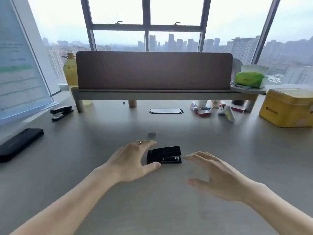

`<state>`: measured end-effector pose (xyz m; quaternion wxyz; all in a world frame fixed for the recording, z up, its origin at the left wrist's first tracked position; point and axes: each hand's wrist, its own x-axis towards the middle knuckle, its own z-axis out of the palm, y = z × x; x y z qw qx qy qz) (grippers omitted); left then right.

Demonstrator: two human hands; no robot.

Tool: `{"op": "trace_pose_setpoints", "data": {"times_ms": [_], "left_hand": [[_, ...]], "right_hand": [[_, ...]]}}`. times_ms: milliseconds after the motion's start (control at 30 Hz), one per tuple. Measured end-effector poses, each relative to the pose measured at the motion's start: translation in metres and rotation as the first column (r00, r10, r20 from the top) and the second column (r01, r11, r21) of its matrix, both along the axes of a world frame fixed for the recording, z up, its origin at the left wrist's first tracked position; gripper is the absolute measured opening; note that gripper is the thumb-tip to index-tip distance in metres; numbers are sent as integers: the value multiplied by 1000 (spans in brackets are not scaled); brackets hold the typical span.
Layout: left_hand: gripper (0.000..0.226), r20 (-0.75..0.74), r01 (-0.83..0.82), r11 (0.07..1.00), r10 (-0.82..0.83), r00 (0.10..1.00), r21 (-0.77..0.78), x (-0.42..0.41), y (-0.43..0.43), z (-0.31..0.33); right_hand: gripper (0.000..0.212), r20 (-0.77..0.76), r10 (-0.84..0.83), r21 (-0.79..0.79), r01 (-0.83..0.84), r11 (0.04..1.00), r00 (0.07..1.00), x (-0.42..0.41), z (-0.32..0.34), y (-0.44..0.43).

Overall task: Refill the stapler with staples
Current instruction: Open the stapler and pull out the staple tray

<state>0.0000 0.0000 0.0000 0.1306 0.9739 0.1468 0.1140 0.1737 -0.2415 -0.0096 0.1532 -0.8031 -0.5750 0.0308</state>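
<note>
A small black stapler [164, 155] lies closed on the grey desk [169, 209], its mouth toward the right. My left hand [131, 160] is spread at its left end, thumb tip touching the near left corner, fingers reaching past the far side. My right hand [218, 177] hovers open just right of the stapler, fingertips a short gap from it. A small grey strip of staples [152, 134] rests on the desk a little beyond the left hand's fingertips.
A second, larger black stapler [61, 112] sits at the far left, with a black phone [18, 144] nearer me. A raised shelf with a brown screen [154, 71] spans the back. Small items [213, 109] and a yellow tin [288, 107] stand at the right.
</note>
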Motion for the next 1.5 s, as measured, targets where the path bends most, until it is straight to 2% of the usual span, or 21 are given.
{"op": "trace_pose_setpoints", "data": {"times_ms": [100,233,300,500,633,767,900,1000,1100,1200,1333,1400,1500], "left_hand": [[74,13,-18,998,19,1000,-59,15,6,-18],[38,81,24,996,-17,997,-82,32,11,-35],[29,99,37,997,-29,995,-72,37,15,-37],[31,107,80,991,-68,992,-111,51,20,-39],[42,171,120,984,-97,981,-134,70,0,-35],[40,194,77,996,-68,979,-38,92,-22,-34],[35,222,36,998,-45,974,46,97,-25,-37],[35,244,30,997,-48,969,77,96,-25,-39],[28,375,20,991,32,926,-132,94,-24,-37],[17,473,73,914,137,870,-399,89,-18,-34],[15,609,104,813,338,718,-573,77,-15,-28],[19,595,99,719,481,644,-688,71,-8,-34],[25,465,178,449,685,561,-876,60,8,-39]], "right_hand": [[56,-27,-6,9,6,1000,1000,16,-16,12],[46,-68,-32,77,38,996,997,28,-31,32],[41,-86,-57,116,67,991,995,33,-33,41],[40,-214,-60,229,110,967,975,39,-38,68],[53,-331,-60,280,159,947,942,40,-44,74],[49,-346,-42,339,166,926,937,38,-48,74],[59,-419,-53,321,203,925,906,41,-49,75],[57,-435,-59,323,217,921,898,43,-49,76],[56,-437,-79,327,240,914,896,43,-49,76],[52,-432,-99,315,253,915,896,44,-50,76],[46,-431,-96,319,252,914,897,44,-50,76],[45,-429,-94,322,249,913,899,44,-51,76],[44,-428,-94,320,248,914,899,44,-51,76]]}}
